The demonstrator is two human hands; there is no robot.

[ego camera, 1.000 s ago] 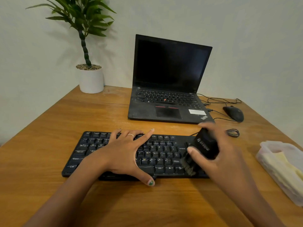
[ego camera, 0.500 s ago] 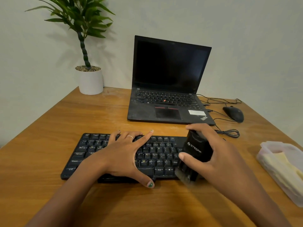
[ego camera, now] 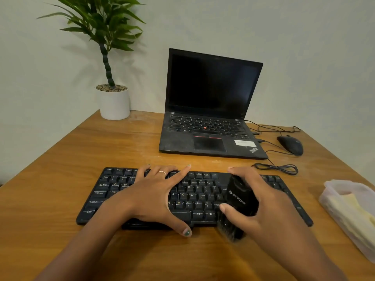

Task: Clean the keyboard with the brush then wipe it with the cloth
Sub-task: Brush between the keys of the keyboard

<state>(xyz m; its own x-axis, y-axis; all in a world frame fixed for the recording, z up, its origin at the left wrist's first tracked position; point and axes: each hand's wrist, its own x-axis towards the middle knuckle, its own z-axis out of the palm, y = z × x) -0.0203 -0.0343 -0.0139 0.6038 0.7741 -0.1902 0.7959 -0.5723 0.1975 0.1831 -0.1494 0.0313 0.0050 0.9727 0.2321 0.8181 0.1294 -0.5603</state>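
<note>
While keyboard (ego camera: 194, 196) is steadied by flat left hand (ego camera: 156, 197), brush (ego camera: 237, 207) is gripped by right hand (ego camera: 261, 207), bristles at 6 o'clock edge; brushing phase judged underway, cloth (ego camera: 357, 211) at 3 o'clock unused.

2 hands: left hand (ego camera: 154, 197), right hand (ego camera: 263, 207). 1 keyboard (ego camera: 194, 196), 1 brush (ego camera: 238, 205), 1 laptop (ego camera: 211, 110), 1 mouse (ego camera: 290, 145), 1 plant (ego camera: 109, 57).

A keyboard (ego camera: 194, 196) lies along the near edge of a table (ego camera: 60, 169), a person's left hand (ego camera: 154, 197) spread flat on its left half. The right hand (ego camera: 261, 201) holds a brush (ego camera: 237, 207) over the keyboard's right-of-centre near edge, its bristles overhanging onto the table. A laptop (ego camera: 211, 110) stands open behind the keyboard, a mouse (ego camera: 290, 145) to its right, a potted plant (ego camera: 112, 98) at the far left corner. A container (ego camera: 351, 216) sits at the right edge.
</note>
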